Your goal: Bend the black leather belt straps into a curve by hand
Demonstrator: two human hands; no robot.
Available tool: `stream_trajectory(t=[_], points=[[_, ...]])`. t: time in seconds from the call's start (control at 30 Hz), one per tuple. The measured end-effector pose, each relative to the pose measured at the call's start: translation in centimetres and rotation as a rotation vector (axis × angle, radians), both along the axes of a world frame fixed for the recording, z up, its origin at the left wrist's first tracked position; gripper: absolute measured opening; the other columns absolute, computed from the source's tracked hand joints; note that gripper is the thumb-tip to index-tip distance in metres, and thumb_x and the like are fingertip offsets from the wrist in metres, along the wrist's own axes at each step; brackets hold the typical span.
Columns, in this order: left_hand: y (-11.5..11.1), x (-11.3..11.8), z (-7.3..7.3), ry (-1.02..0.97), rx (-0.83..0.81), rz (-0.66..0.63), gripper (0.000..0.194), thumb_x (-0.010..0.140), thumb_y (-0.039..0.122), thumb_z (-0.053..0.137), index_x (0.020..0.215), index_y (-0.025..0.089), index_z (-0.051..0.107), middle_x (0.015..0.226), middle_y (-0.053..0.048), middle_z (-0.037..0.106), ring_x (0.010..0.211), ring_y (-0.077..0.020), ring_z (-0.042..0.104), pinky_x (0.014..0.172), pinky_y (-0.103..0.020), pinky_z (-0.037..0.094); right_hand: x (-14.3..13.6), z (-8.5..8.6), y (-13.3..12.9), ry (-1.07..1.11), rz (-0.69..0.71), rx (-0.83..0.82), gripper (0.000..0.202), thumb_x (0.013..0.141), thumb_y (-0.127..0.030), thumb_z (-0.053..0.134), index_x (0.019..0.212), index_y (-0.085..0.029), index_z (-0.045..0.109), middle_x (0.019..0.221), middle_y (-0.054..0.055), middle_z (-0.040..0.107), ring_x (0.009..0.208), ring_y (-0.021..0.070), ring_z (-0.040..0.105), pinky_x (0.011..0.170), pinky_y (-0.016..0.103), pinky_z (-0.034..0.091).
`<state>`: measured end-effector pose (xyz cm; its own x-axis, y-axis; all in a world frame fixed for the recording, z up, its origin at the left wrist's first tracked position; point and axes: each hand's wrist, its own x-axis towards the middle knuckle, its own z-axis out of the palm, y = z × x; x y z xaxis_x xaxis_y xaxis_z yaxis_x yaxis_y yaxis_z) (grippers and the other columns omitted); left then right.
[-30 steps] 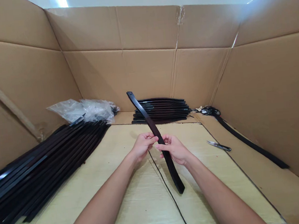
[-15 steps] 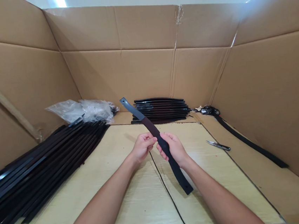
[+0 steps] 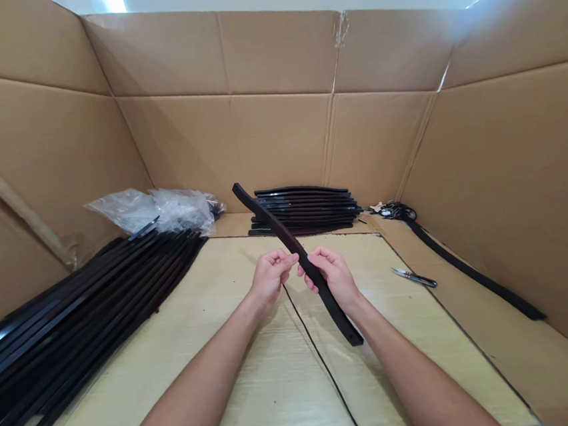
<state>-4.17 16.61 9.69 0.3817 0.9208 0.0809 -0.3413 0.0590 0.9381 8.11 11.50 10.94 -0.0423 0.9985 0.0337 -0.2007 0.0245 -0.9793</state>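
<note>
A long, black, slightly curved strip (image 3: 334, 307) with a small hole near its upper end is held at a slant over the table. My right hand (image 3: 334, 276) is closed around its middle, thumb along the near face. At the strip's left edge, my left hand (image 3: 271, 274) is closed in a pinch, the thumb tip touching the strip. A thin black cord (image 3: 313, 345) runs from under the left fingers down to the table's front edge. Where the cord meets the strip is hidden by my fingers.
Many black strips (image 3: 97, 311) lie fanned out at left, beside a clear plastic bag (image 3: 163, 208). Another stack of strips (image 3: 308, 207) stands at the back. Thread snips (image 3: 414, 277) and a long black strip (image 3: 475, 273) lie at right. Cardboard walls (image 3: 276, 127) surround the table.
The strip has rolled in my right hand, so its broad face has turned away and it looks narrower. Its lower end has risen slightly. My left hand stays at the strip's edge.
</note>
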Motion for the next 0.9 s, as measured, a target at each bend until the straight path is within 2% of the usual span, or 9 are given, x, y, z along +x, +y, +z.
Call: stream_trajectory(t=[0.1,0.23,0.37,0.47,0.53,0.67,0.73,0.83,0.9], points=[[0.2,-0.2,0.1,0.005,-0.010,-0.045,0.058,0.041,0.047,0.080,0.064,0.012,0.041,0.041,0.010,0.033,0.035,0.0060,0.021,0.041,-0.013,0.008,0.2,0.1,0.2,-0.054,-0.023,0.012,0.060,0.053,-0.056,0.064,0.087,-0.014,0.040,0.071,-0.003,0.061,0.040,-0.0029,0.046,0.039,0.009,0.033],[0.6,-0.5,0.1,0.012,-0.026,-0.103,0.061,0.035,0.045,0.083,0.069,0.011,0.045,0.042,0.011,0.033,0.035,0.0062,0.021,0.041,-0.013,0.006,0.2,0.3,0.1,-0.089,0.012,-0.062,0.078,0.042,-0.054,0.074,0.107,-0.018,0.048,0.061,-0.007,0.054,0.042,-0.0060,0.045,0.043,0.006,0.033],[0.8,-0.8,-0.1,0.026,-0.029,-0.136,0.060,0.035,0.042,0.084,0.069,0.010,0.046,0.042,0.011,0.032,0.035,0.0070,0.020,0.041,-0.012,0.007,0.2,0.3,-0.1,-0.139,0.036,-0.122,0.074,0.038,-0.049,0.077,0.098,-0.011,0.055,0.063,-0.006,0.054,0.045,-0.0098,0.044,0.046,0.003,0.034],[0.9,-1.0,-0.3,0.022,-0.018,-0.152,0.063,0.031,0.038,0.085,0.075,0.008,0.052,0.053,0.005,0.052,0.042,0.0038,0.040,0.043,-0.011,0.021,0.3,0.3,-0.3,-0.181,0.026,-0.112,0.071,0.035,-0.046,0.079,0.088,-0.007,0.053,0.066,-0.006,0.056,0.049,-0.0109,0.046,0.048,0.001,0.036],[0.9,-1.0,-0.3,0.017,-0.010,-0.178,0.064,0.030,0.035,0.086,0.078,0.007,0.054,0.064,0.001,0.061,0.052,-0.0004,0.051,0.048,-0.011,0.031,0.3,0.3,-0.5,-0.218,0.018,-0.093,0.069,0.034,-0.045,0.080,0.082,-0.006,0.048,0.063,-0.007,0.054,0.048,-0.0113,0.044,0.046,0.000,0.034],[0.8,-1.2,-0.2,0.036,0.012,-0.211,0.058,0.033,0.034,0.085,0.073,0.007,0.051,0.055,0.002,0.057,0.042,-0.0008,0.045,0.043,-0.012,0.022,0.0,0.3,-0.8,-0.200,0.100,-0.066,0.071,0.038,-0.046,0.077,0.080,-0.011,0.033,0.062,-0.009,0.053,0.050,-0.0023,0.055,0.046,0.008,0.044],[0.6,-1.3,-0.1,0.029,0.034,-0.243,0.055,0.037,0.036,0.083,0.069,0.007,0.049,0.052,0.002,0.056,0.041,-0.0020,0.045,0.044,-0.012,0.025,-0.2,0.2,-0.9,-0.164,0.145,-0.055,0.071,0.042,-0.047,0.076,0.081,-0.012,0.027,0.066,-0.008,0.057,0.053,0.0031,0.059,0.045,0.012,0.045],[0.5,-1.4,-0.1,0.006,0.060,-0.302,0.053,0.042,0.038,0.082,0.066,0.008,0.046,0.048,0.002,0.052,0.043,-0.0036,0.048,0.047,-0.014,0.031,-0.2,0.2,-0.9,-0.144,0.175,-0.033,0.065,0.052,-0.052,0.068,0.081,-0.013,0.025,0.072,-0.003,0.062,0.047,0.0027,0.056,0.039,0.010,0.038],[0.7,-1.3,-0.1,0.004,0.073,-0.301,0.055,0.041,0.041,0.082,0.066,0.009,0.044,0.045,0.003,0.050,0.041,-0.0042,0.047,0.044,-0.013,0.027,-0.2,0.2,-0.9,-0.114,0.184,-0.031,0.058,0.061,-0.057,0.057,0.080,-0.013,0.024,0.076,-0.001,0.064,0.045,0.0015,0.053,0.039,0.011,0.038]])
